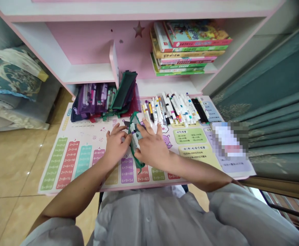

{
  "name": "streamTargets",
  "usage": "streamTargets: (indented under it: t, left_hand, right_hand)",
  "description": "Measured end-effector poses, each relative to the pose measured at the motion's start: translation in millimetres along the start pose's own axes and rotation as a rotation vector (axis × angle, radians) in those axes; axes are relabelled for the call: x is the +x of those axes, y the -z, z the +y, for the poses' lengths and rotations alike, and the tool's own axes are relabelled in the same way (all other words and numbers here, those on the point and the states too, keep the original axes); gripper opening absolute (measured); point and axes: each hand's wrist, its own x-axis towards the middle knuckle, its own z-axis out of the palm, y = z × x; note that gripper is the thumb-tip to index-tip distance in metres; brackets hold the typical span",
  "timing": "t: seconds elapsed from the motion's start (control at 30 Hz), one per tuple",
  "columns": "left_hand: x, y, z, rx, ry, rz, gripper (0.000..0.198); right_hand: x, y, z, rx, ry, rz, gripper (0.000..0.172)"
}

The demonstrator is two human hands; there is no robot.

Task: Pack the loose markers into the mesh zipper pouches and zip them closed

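A green-edged mesh zip pouch [134, 118] lies on the table in front of me, with a few white-barrelled markers [134, 134] showing in it. At its left edge, my left hand [117, 145] has thumb and forefinger closed on the pouch's side, the other fingers loosely bent. My right hand [153, 145] rests over the pouch's right side, fingers stretched forward and apart; its thumb side is partly hidden. Just beyond the right fingertips is a heap of loose markers [180, 107], mostly white with coloured caps.
Filled purple mesh pouches [91, 99] lie at the back left, beside a dark green pouch [125, 90] leaning against a shelf divider. Stacked books [190, 51] occupy the pink shelf. Black markers [200, 110] lie right of the heap. A blurred-out object [228, 140] is at the right.
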Motion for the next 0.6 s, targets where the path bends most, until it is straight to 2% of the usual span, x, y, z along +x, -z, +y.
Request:
streamTargets:
  t: [0.23,0.37,0.43,0.5,0.6]
  left_hand:
    - [0,-3.8,-4,0.002,-0.007,0.026,0.028]
    - [0,-3.7,-4,-0.003,-0.005,0.026,0.027]
    - [0,-3.5,-4,-0.005,-0.011,0.026,0.027]
    - [0,-3.2,-4,-0.008,-0.014,0.022,0.027]
    - [0,-2.5,-3,-0.016,-0.006,0.016,0.027]
  right_hand:
    - [5,-9,-3,-0.079,-0.006,-0.094,0.032]
    - [5,-14,-2,-0.048,-0.011,-0.086,0.028]
    - [8,-11,3,0.007,-0.019,-0.026,0.024]
    - [14,-8,12,0.054,-0.06,0.09,0.024]
    - [33,-8,36,0.051,-0.216,0.282,0.026]
